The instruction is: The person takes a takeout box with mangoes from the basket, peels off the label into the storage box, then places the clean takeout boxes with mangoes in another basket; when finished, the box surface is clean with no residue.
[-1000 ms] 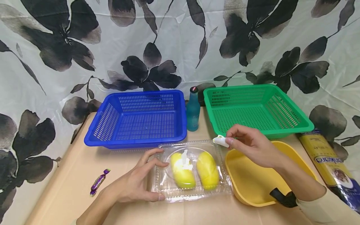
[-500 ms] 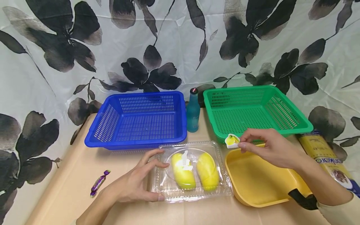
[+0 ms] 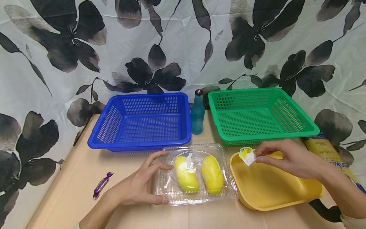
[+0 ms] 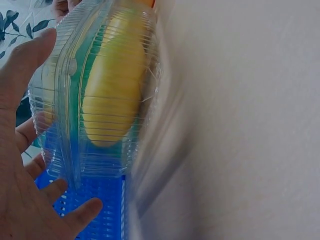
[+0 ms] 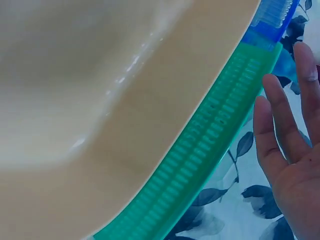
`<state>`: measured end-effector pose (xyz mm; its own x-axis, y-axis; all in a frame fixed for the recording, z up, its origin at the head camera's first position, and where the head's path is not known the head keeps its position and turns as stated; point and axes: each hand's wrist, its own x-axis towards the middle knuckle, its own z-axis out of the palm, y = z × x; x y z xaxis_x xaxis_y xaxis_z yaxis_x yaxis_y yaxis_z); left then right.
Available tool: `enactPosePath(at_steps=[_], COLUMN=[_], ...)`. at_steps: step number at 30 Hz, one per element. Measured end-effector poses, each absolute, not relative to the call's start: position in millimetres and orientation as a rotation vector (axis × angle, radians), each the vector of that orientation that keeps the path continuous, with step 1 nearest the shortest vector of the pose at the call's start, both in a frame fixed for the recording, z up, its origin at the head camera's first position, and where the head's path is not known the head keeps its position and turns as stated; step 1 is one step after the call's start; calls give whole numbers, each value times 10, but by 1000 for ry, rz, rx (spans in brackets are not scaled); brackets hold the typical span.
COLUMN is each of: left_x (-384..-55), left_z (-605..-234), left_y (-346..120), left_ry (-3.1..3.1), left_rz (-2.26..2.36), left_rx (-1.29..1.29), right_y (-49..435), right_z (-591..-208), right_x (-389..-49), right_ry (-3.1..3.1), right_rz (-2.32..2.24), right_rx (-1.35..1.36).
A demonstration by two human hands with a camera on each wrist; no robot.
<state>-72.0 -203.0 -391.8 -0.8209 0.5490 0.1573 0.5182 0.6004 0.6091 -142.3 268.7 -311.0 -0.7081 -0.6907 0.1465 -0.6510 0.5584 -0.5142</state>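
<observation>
In the head view, a clear plastic clamshell container (image 3: pixel 197 201) lies on the table with two yellow, oblong, mango-like fruits (image 3: pixel 186 174) inside. My left hand (image 3: pixel 137 184) holds its left side, thumb at the near corner and fingers at the far one. The left wrist view shows that hand (image 4: pixel 35 165) spread along the ribbed side. My right hand (image 3: pixel 286 159) pinches a small white sticker (image 3: pixel 247 156) with a yellow picture, above the left rim of a yellow tub (image 3: pixel 266 184). In the right wrist view the right hand's (image 5: pixel 295 135) pinching fingertips and the sticker are out of sight.
A blue basket (image 3: pixel 145 147) and a green basket (image 3: pixel 268 136) stand behind, with a teal bottle (image 3: pixel 197 114) between them. A purple wrapped candy (image 3: pixel 102 185) lies at left. A yellow-blue packet (image 3: pixel 323 149) lies at right, partly behind the right arm.
My right hand has moved right and lower with the sticker, from the container's far right corner to above the yellow tub. The sticker's yellow picture has turned into view. My left hand stays put.
</observation>
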Motion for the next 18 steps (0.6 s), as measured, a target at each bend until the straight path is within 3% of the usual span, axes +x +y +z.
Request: enactPosePath(at_steps=[18], left_x=[-717], left_z=[-3928], left_y=[-2035], left_ry=[2759], left_rz=[1024], left_rx=[908], right_y=[2893], right_z=[-3325], right_x=[-1436], right_ry=[2646], right_rz=[-573], right_rx=[-1057])
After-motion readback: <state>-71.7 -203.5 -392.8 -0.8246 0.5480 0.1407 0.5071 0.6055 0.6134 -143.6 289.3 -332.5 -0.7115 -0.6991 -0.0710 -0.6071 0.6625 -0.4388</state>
